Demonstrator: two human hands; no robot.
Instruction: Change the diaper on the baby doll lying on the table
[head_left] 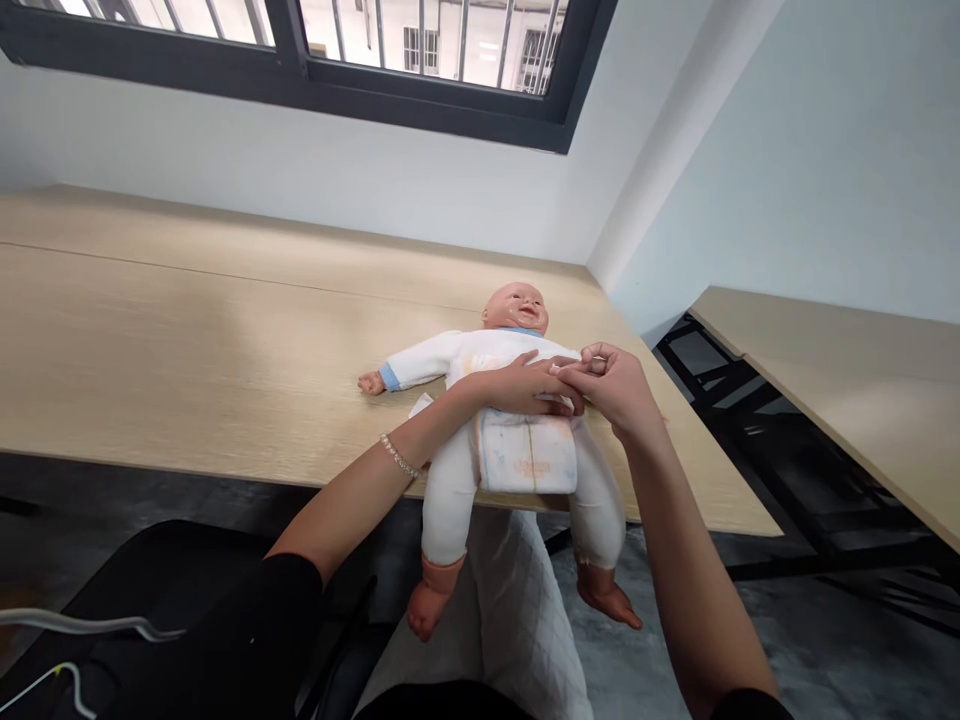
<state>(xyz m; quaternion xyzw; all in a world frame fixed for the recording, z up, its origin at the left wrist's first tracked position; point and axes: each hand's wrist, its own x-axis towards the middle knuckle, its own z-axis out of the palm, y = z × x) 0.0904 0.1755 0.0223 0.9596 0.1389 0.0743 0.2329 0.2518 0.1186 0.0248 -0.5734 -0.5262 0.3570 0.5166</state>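
Observation:
A baby doll [516, 310] lies on its back on a pale wood table [187, 340], its legs hanging over the near edge. It wears a white top [487, 352] with blue cuffs and a white diaper [527, 455]. My left hand [521, 388] rests across the doll's chest on the top, its fingers reaching my right hand. My right hand [611, 385] pinches the top's edge at the doll's side between thumb and fingers. My hands partly hide the top's front and the diaper's upper edge.
A second wood table [825, 390] stands at right, with black metal legs below it. A barred window [420, 60] is above the back wall. My white quilted lap [517, 620] lies under the doll's legs, with a dark chair and a white cable at lower left.

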